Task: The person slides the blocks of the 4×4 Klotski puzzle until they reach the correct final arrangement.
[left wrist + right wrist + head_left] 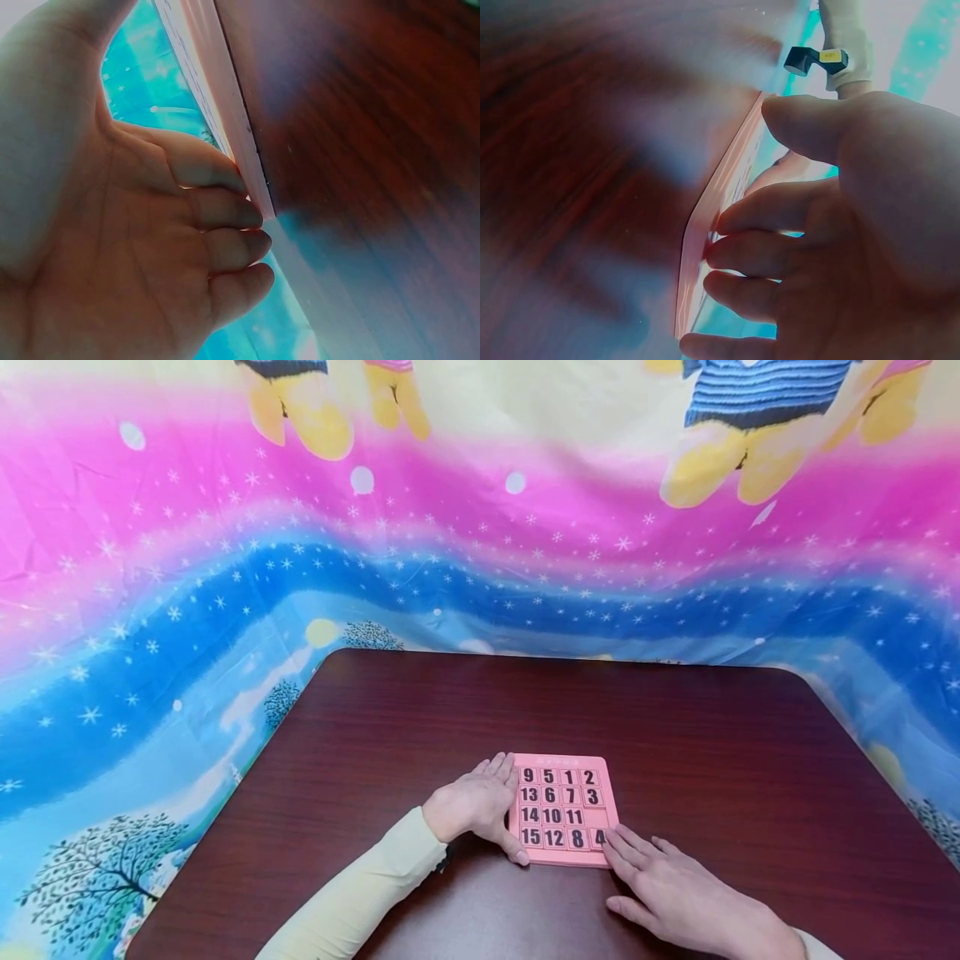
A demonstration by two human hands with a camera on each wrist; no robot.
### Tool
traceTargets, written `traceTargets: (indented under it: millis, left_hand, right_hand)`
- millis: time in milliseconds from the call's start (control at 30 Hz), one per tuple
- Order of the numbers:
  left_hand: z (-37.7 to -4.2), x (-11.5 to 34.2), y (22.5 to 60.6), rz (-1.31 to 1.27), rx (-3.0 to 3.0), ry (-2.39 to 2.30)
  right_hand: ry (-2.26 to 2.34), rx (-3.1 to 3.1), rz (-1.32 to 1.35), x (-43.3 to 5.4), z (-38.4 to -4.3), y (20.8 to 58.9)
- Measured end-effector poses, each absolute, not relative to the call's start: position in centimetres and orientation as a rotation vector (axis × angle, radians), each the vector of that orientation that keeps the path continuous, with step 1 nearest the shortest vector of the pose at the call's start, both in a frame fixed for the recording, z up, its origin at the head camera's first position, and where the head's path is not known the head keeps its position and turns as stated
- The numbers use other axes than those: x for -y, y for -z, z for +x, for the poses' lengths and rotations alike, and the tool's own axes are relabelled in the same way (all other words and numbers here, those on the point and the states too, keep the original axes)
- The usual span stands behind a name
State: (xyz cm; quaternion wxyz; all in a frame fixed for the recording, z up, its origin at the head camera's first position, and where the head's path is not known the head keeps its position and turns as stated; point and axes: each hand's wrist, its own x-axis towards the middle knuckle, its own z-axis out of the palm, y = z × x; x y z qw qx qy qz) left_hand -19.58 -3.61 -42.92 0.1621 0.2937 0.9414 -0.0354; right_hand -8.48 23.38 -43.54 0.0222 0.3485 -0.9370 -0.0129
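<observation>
A pink number slide puzzle lies flat on the table, its black-numbered square tiles facing up. One gap shows at the right end of the third row, above the tile marked 4. Along the puzzle's left edge rests my left hand, fingers extended, thumb by the near left corner. My right hand reaches in from the right with straight fingers; its fingertips touch the lower right edge and partly cover the 4 tile. Both wrist views show the puzzle's side edge beside the fingers.
The dark brown wooden table has rounded far corners. Behind it and along its sides hangs a colourful printed cloth in pink, blue and yellow. A small black device sits on the left wrist.
</observation>
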Motion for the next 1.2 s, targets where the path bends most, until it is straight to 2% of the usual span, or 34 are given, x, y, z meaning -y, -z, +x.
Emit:
traceTargets:
  millis: [667, 967, 1200]
  left_hand:
    - [-19.5, 3.7, 42.9, 0.845, -2.687, 0.094]
    - [-19.6, 3.6, 42.9, 0.832, -2.680, 0.106]
    - [-19.4, 3.5, 42.7, 0.835, -2.681, 0.124]
  right_hand:
    - [-0.027, 3.024, 1.042, -23.1, -11.1, 42.9]
    - [0.063, 2.869, 1.175, -22.0, -9.4, 42.8]
    - [0.043, 2.983, 1.299, -20.5, -7.8, 42.3]
